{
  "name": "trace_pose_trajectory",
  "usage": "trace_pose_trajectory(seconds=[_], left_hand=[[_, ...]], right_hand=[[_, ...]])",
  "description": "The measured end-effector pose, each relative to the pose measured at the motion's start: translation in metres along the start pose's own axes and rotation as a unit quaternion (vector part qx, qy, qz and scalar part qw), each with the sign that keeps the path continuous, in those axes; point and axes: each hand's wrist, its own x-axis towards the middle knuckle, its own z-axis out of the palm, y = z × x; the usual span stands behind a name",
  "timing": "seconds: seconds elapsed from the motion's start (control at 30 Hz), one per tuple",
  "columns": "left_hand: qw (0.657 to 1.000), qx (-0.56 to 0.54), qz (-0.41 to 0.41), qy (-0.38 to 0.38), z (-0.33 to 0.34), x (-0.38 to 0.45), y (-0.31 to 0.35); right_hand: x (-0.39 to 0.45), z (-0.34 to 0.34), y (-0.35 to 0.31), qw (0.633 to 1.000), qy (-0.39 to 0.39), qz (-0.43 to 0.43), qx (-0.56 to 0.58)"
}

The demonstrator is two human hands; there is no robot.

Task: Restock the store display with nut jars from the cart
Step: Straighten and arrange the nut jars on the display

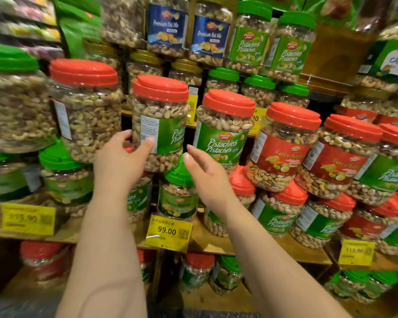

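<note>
L hand [122, 157] fingers [147, 143] curled round the lower side of a red-lidded pistachio jar [160, 125], thumb on its left wall, gripping it. R hand [202, 173] just beside the jar's right side, fingers [191, 150] straight & held together, not touching it as far as I can tell. Jar sits upright atop a green-lidded jar [178, 193], middle tier of the wooden shelf [216, 245]. To its right a second pistachio jar [224, 131], then red-label Fancy Nut Mix jars [283, 148]. Left: a cashew jar [85, 111] w/ red lid, tilted. Yellow price tag [169, 232] reads 99.00, on shelf edge below. Blue Premium Nut Mix jars [167, 28] on top row.
</note>
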Motion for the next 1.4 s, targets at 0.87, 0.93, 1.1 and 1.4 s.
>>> trace_pose_trajectory(seconds=[0.87,0.93,1.1,1.4], left_hand=[[0.994,-0.048,0.065,-0.075,0.018,0.025,-0.031],[0.997,-0.032,0.067,-0.003,0.012,0.025,-0.030],[0.996,-0.065,0.063,0.019,0.001,0.019,-0.022],[0.983,-0.166,-0.003,-0.080,0.012,0.017,-0.023]], right_hand=[[0.046,0.043,-0.033,0.996,0.062,0.053,0.042],[0.051,0.042,-0.035,0.994,0.066,0.067,0.056],[0.057,0.047,-0.034,0.989,0.080,0.082,0.093],[0.030,0.056,-0.015,0.991,0.068,0.049,0.102]])
